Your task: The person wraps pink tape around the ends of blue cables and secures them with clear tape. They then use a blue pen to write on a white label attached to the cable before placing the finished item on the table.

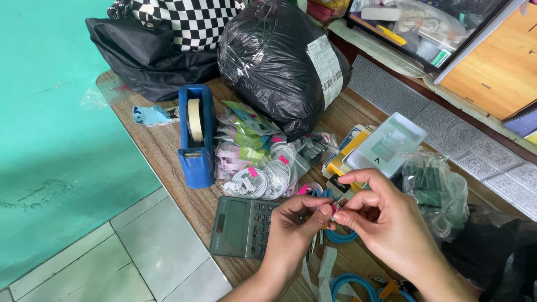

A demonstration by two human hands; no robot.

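My left hand point(293, 235) and my right hand point(386, 218) meet above the wooden table point(168, 151), fingertips pinched together on a small pink-tagged piece point(334, 208) of a blue cable point(341, 237). The cable loops down below my hands, and more blue cable point(349, 282) lies near the table's front edge. A grey calculator point(240, 226) lies just left of my left hand. White paper strips point(324, 268) rest under my wrists.
A blue tape dispenser point(196, 137) stands left of a pile of bagged white cables point(263, 165). A black plastic parcel point(279, 61) and a black bag point(145, 56) sit at the back. Small boxes point(386, 145) and a clear bag point(439, 190) lie on the right.
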